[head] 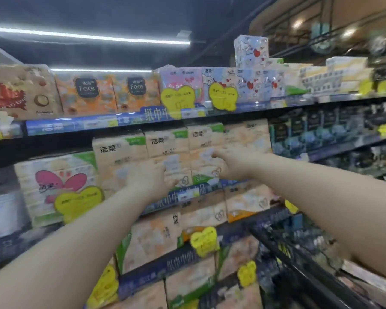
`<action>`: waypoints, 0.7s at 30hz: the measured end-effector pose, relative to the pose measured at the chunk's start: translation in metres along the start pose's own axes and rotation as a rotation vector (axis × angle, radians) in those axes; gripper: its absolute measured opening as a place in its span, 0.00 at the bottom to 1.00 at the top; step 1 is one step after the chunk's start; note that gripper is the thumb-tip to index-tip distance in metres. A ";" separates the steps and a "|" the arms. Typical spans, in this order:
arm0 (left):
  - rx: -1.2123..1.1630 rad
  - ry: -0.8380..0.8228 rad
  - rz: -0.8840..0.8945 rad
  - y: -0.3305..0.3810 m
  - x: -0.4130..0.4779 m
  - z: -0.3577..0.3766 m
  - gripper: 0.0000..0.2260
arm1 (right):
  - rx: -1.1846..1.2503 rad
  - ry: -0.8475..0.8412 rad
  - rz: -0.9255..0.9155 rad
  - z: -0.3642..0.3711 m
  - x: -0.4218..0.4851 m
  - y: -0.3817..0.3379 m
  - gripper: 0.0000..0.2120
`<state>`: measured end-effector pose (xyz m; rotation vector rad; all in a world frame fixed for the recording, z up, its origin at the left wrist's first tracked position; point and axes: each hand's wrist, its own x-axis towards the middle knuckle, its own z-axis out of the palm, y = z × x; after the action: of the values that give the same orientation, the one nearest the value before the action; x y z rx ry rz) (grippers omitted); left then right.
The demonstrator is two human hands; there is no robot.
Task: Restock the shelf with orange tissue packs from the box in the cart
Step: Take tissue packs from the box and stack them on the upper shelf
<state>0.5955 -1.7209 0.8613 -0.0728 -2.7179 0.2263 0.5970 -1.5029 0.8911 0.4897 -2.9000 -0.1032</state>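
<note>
At about 9 o'clock from the hands stands a tissue pack with a pink butterfly [60,181], and a yellow heart tag [78,200] hangs in front of it. The left hand [147,178] rests on the front of the orange tissue packs [165,148], but it is too blurry to tell if its fingers curl. These packs stand in a row on the middle shelf [187,194], near the center. The right hand [234,162] touches the row too, with its fingers stretched out straight toward 9 o'clock. Dark packs [310,130] sit at 3 o'clock. The black cart [303,270] is at 5 o'clock.
</note>
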 end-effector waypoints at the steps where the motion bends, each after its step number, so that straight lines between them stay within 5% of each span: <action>1: -0.024 -0.017 0.023 0.015 -0.002 0.000 0.27 | -0.007 -0.020 0.024 0.003 -0.015 0.010 0.30; 8: -0.150 -0.040 0.226 0.147 -0.018 0.009 0.27 | -0.050 -0.112 0.237 0.042 -0.112 0.106 0.28; 21: -0.338 -0.314 0.533 0.514 -0.087 0.046 0.24 | -0.067 -0.343 0.470 0.128 -0.334 0.346 0.28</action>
<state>0.6657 -1.2281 0.6979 -0.9345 -2.9622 -0.0853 0.7697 -1.0616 0.7401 -0.2542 -3.2382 -0.2310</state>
